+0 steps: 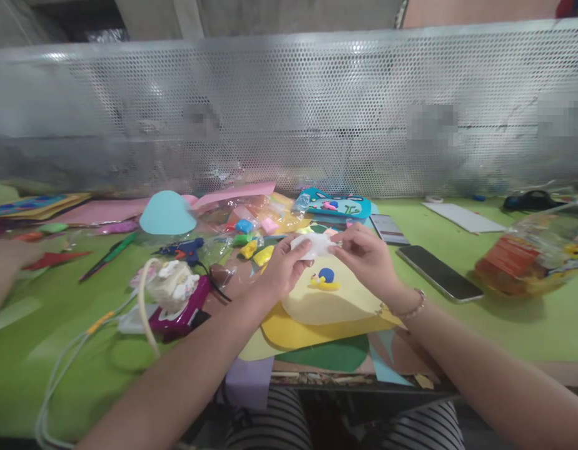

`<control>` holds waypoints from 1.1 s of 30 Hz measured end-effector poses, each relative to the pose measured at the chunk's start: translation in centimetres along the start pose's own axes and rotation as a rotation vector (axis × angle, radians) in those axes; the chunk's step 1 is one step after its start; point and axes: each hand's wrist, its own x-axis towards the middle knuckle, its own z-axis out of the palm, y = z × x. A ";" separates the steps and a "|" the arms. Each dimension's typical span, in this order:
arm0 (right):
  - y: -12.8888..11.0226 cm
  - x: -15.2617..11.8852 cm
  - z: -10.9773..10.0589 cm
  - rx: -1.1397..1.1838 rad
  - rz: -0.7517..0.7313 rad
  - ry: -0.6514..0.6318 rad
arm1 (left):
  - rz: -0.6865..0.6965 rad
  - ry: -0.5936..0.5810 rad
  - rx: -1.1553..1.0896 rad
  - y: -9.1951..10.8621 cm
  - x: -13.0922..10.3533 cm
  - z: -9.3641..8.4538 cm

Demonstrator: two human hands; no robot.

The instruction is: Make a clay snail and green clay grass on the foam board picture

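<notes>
Between my two hands is a small white piece, soft-looking like a packet or tissue (312, 246). My left hand (285, 269) pinches its left side, thumb on top. The fingertips of my right hand (361, 255) hold its right edge; a bead bracelet is on that wrist. Below them, a small snail figure (325, 279) with a blue shell and yellow body lies on a cream paper shape (336, 306). Under that sheet is a yellow paper (289, 334), with green paper (326, 357) beneath.
A phone (439, 273) and a tilted bottle (514, 262) are at right. Colored clay packets (244, 226), a glue gun (188, 250), scissors (108, 256) and a purple box (183, 312) with cables lie left. Another person's hand (12, 259) is far left. A perforated metal panel (289, 112) stands behind.
</notes>
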 end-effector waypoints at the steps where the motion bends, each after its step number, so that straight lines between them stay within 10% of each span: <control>1: 0.1 0.0 0.1 0.006 0.012 -0.007 | 0.019 0.010 0.038 -0.1 0.0 -0.1; 13: -0.5 -0.4 0.6 -0.028 -0.013 -0.004 | 0.337 0.116 0.741 1.2 -1.0 0.1; 23: 0.7 -0.1 0.7 0.022 0.126 -0.039 | -0.032 0.078 -0.089 0.0 0.0 0.4; 33: 0.5 0.0 0.8 0.114 0.179 -0.010 | -0.116 0.044 -0.200 0.6 0.1 0.5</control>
